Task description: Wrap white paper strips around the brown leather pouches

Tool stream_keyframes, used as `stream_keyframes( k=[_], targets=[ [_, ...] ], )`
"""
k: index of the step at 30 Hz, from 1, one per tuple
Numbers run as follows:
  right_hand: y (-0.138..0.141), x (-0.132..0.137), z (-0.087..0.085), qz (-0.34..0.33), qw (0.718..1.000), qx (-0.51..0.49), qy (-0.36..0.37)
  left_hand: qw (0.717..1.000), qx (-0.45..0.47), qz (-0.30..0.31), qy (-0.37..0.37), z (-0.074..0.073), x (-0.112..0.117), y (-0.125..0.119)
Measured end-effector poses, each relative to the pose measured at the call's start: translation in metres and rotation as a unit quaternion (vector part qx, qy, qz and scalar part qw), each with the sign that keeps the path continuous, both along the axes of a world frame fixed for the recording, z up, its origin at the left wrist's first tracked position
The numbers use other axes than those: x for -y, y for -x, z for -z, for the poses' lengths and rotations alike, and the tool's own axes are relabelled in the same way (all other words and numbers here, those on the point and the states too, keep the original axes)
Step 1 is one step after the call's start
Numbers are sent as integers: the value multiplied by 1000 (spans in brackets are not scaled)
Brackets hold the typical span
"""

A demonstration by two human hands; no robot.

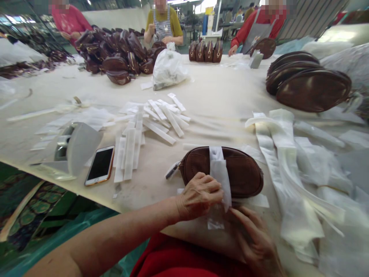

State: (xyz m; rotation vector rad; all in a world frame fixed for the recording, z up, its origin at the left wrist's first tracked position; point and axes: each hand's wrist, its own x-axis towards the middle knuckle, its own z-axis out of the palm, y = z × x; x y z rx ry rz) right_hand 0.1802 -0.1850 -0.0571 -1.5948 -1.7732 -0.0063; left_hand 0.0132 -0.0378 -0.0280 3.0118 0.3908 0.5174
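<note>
A small brown leather pouch (245, 173) lies on the table near the front edge, with a white paper strip (219, 173) wrapped over its middle. My left hand (198, 196) rests on the pouch's near side, its fingers pinched on the strip's lower end. My right hand (256, 242) sits just below and to the right, its fingers curled near the strip's hanging end; what they grip is not clear. A metal zipper pull (172, 170) sticks out at the pouch's left end.
Loose white strips (161, 119), a tape dispenser (72, 150) and a phone (100, 165) lie to the left. Folded white plastic sheets (291, 165) lie to the right, stacked brown pouches (311, 88) beyond them. A heap of pouches (115, 54), a white bag (168, 69) and three seated workers are at the far side.
</note>
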Motion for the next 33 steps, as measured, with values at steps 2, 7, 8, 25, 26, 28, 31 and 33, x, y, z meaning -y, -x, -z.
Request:
stream_keyframes(
  k=[2,7,8,25,26,28,31,33],
  targets=[
    [2,0,5,4,1000,13,17,1000,19,2,4,0,0,1],
    [7,0,15,-21,999,38,25,998,58,7,5,2,1,3],
    [8,0,16,-19,999,36,30,998,63,9,1,2,1,4],
    [21,1,-14,-108,986,52,-115,976,145,34,-160,0,7,1],
    [20,3,-15,-117,984,67,-116,975,148,32,-162,0,7,1],
    [19,6,-16,-129,980,91,-117,974,150,31,-164,2,7,1],
    [14,6,-20,-142,977,103,-117,974,152,34,-164,5,7,2],
    [9,2,-26,-151,977,98,-113,975,149,38,-159,6,6,2]
  ],
)
